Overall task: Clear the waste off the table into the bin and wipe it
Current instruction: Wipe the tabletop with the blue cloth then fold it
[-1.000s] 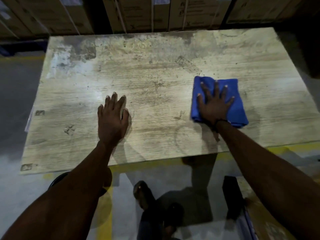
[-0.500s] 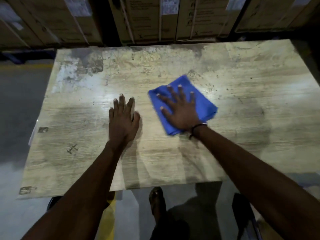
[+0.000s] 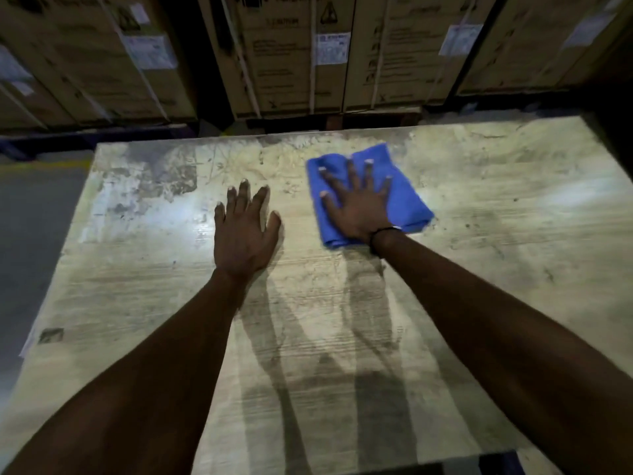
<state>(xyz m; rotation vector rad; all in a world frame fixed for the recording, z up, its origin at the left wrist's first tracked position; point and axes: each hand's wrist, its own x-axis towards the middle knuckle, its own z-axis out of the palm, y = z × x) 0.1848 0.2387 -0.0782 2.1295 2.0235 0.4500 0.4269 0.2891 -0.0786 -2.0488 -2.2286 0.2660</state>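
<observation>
A worn, stained wooden table fills the view. A folded blue cloth lies on it toward the far edge, a little right of centre. My right hand presses flat on the cloth with fingers spread and straight. My left hand rests flat on the bare tabletop just left of the cloth, fingers straight. No waste or bin shows in the view.
Stacked cardboard boxes with labels and straps stand just beyond the table's far edge. Grey floor lies to the left of the table. Whitish patches mark the tabletop at the far left.
My right hand has pushed the cloth from the middle right leftward, then away toward the far edge. My left hand has stayed flat on the table. The camera has moved closer over the table.
</observation>
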